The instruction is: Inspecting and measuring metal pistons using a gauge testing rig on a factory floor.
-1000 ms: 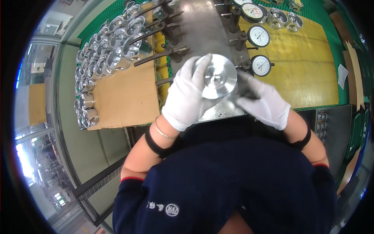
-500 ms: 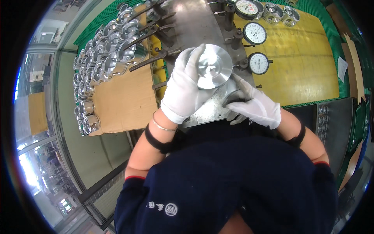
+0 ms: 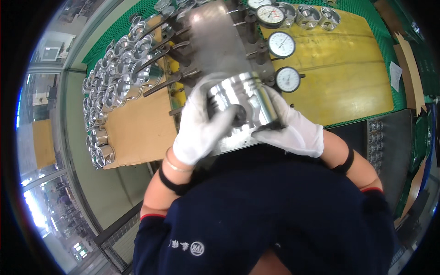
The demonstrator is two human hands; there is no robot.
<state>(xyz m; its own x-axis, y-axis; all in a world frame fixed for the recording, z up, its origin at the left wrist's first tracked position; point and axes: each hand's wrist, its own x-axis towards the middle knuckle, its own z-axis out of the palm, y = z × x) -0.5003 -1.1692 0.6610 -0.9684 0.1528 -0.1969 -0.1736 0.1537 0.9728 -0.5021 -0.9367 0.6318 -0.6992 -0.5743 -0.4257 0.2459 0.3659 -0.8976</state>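
Note:
A shiny metal piston (image 3: 259, 103) is between my two gloved hands, its ringed side and dark pin bore facing me. My left hand (image 3: 197, 123) wraps its left side, with the thumb lying across the front near the bore. On the other side, my right hand (image 3: 295, 130) grips the right wall and lower edge; some of its fingers are hidden behind the piston. Just beyond my hands is a dark metal gauge fixture (image 3: 215, 41) with arms on both sides. Round dial gauges, among them a near one (image 3: 288, 79) and a middle one (image 3: 281, 44), line its right side.
Many pistons (image 3: 110, 94) stand in rows on a cardboard sheet (image 3: 137, 133) at the left. To the right lies a yellow board (image 3: 339, 68) on green matting, with several pistons (image 3: 308, 16) at its far edge. A dark tray (image 3: 376, 142) holds small metal parts.
The piston has been turned: its flat round crown faced up before, and now its side shows. My left hand has come lower, and my right hand has closed onto the piston's right side.

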